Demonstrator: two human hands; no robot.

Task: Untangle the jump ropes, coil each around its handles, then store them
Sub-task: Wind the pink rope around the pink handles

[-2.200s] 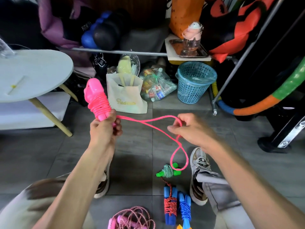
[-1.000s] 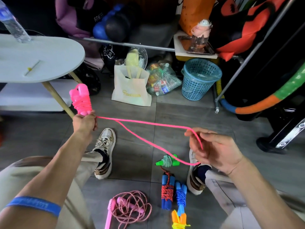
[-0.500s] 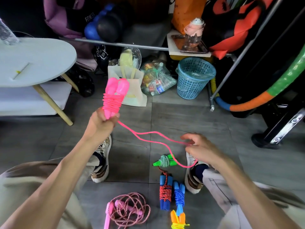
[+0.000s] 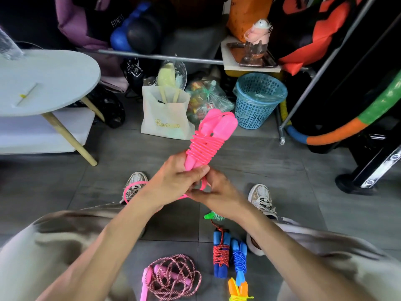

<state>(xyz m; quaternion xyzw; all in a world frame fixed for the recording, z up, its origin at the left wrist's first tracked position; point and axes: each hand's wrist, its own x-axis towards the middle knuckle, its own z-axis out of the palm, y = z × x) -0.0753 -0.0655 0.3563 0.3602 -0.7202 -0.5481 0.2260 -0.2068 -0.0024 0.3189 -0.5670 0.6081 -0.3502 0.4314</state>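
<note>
Hemmed by a bench edge [image 4: 95, 79] leftward and a blue basket [image 4: 258, 101] ahead; bare floor [image 4: 282, 170] between.
Gripped the pink jump rope bundle [image 4: 208, 142] with left hand [image 4: 175, 181]; pinched its loose cord [image 4: 132, 190] in right hand [image 4: 217, 194] fingers just beneath.

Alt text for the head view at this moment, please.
A left hand grips pink jump-rope handles wound with rope, while the right hand pinches the loose rope end beneath them. On the grey floor below lie several coiled ropes and one tangled rope.

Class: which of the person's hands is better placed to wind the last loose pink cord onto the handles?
The right hand: it pinches the loose pink cord, while the left hand grips the pink plastic handles.
</note>
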